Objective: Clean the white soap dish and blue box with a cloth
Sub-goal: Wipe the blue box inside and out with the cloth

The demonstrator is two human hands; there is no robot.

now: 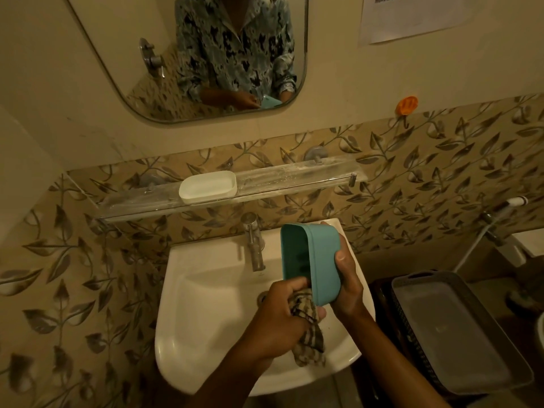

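We see a dim, warm-lit bathroom. A white basin (206, 290) with a chrome tap (254, 245) sits below a clear glass shelf (294, 179) fixed to leaf-patterned tiles (426, 178). Above, plain cream wall carries a rounded mirror (188, 54), a paper notice (391, 16) and an orange hook (406, 105). At right stands a grey tray (459, 334) beside a hand sprayer (516, 200).

Blue box (318, 260): smooth matt plastic. Cloth (307, 328): checked woven fabric, coarse-looking. Soap dish (207, 187): smooth white plastic, slight sheen. Shelf (265, 184): clear glass or acrylic, streaked and cloudy. Sink (188, 304): glossy white ceramic. Tap (254, 245): polished metal. Basket (459, 334), right: grey perforated plastic.
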